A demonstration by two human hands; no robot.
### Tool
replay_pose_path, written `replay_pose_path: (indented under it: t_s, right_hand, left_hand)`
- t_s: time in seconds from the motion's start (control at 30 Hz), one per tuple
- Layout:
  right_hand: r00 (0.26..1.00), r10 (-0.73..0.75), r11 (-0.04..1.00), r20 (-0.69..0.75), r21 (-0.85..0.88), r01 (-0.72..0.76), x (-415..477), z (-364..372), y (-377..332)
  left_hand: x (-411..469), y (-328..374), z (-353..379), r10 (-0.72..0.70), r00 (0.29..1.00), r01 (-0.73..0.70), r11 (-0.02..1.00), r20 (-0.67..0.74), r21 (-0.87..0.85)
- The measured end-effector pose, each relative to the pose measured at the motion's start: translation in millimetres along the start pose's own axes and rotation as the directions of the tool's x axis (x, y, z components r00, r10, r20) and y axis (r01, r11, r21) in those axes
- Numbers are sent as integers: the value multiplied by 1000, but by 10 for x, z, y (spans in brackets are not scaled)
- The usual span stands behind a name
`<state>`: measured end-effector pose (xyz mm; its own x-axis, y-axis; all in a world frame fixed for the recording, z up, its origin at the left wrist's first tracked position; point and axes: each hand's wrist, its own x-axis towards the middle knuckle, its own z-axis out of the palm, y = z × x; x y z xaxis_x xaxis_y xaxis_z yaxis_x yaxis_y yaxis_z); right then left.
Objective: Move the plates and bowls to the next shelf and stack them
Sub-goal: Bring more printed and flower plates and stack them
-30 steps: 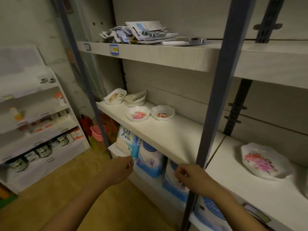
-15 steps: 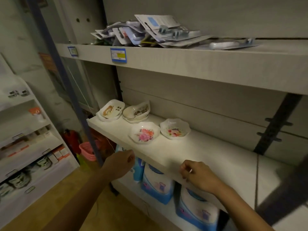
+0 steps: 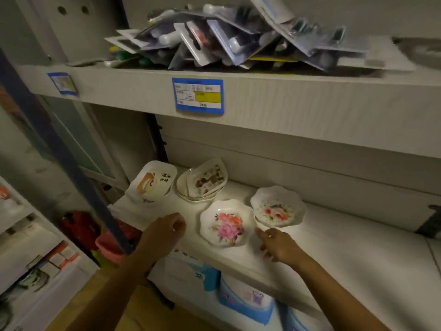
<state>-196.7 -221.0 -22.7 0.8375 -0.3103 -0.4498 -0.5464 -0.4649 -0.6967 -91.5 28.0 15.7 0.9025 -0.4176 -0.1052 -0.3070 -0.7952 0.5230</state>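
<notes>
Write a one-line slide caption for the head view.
Left hand and right hand flank a flowered scalloped dish on the white shelf, holding nothing.

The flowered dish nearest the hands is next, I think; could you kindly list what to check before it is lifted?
1. Right hand empty, fingers straight: ok.
2. Left hand empty: ok, fingers curled.
3. Grip on the near flowered dish: not ok, neither hand touches it.
4. Its rim clear of the far flowered dish: cannot tell.
5. Room on the next shelf: cannot tell, out of view.
</notes>
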Motion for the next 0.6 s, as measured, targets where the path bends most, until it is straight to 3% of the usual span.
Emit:
replay_pose_path:
  t_s: [0.23, 0.37, 0.6]
  right_hand:
    - [967, 232, 932, -109, 310, -188, 441, 584, -177]
    - [916, 318, 940, -243, 203, -273, 550, 730, -269]
    - [903, 279, 959, -327, 144, -245, 397, 724, -292]
  left_hand:
    - [513, -301, -286, 65, 996, -62, 997, 54, -52]
    - [655, -450, -413, 70, 997, -64, 989, 43, -132]
    - [960, -506, -530, 66, 998, -68, 953, -18, -294]
